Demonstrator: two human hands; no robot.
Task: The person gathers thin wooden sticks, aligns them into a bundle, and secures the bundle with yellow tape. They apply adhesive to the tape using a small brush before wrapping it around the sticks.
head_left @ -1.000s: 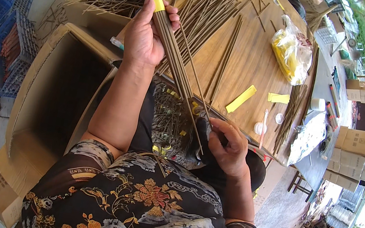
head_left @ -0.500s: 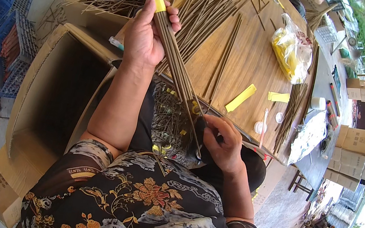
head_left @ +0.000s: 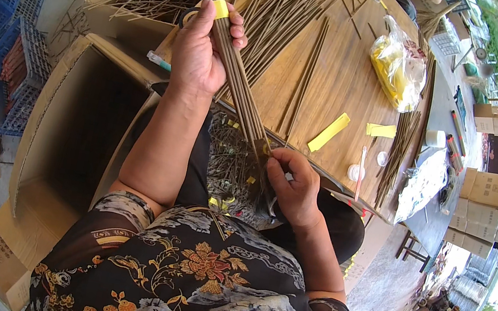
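Stick bundle [head_left: 240, 77], one, with one yellow band [head_left: 221, 9], clamped in left fingers [head_left: 237, 30] and right fingers [head_left: 286, 156]

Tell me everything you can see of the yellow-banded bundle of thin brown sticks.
The bundle of long, thin, straight brown sticks looks matt and woody. A flat yellow band, perhaps paper, crosses it where the bare left hand grips. It slants from the upper left down to the right, its upper end cut off by the picture's edge. Near its lower end, the bare right hand seems to touch it.
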